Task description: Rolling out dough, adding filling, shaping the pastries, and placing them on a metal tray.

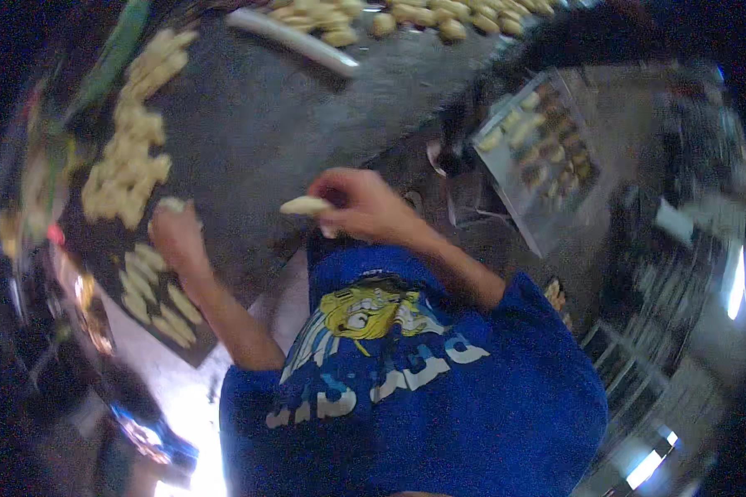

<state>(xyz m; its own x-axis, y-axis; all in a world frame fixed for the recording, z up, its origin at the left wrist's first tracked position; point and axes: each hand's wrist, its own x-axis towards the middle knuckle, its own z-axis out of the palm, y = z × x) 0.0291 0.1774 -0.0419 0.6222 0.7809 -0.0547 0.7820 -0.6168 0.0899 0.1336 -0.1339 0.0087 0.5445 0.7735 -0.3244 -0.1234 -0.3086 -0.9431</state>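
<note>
My right hand (371, 209) pinches a pale, spindle-shaped piece of dough (305, 205) above the near edge of the dark table. Its tapered end sticks out to the left of my fingers. Over at the left, my left hand (178, 240) is closed and slightly blurred, with a bit of pale dough (171, 203) showing at its fingertips. Just beside that hand lies a dark tray (192, 354) carrying several long, tapered dough pieces (145, 273). Beyond it, many small pale dough lumps (128, 161) are heaped along the table's left side.
A whitish rolling pin (294, 43) lies at the far side of the dark tabletop (249, 124). Behind it sit many rounded dough pieces (452, 21). To my right stands a metal tray (510, 195) with pale and brown pieces. A metal rack (626, 364) is at the lower right.
</note>
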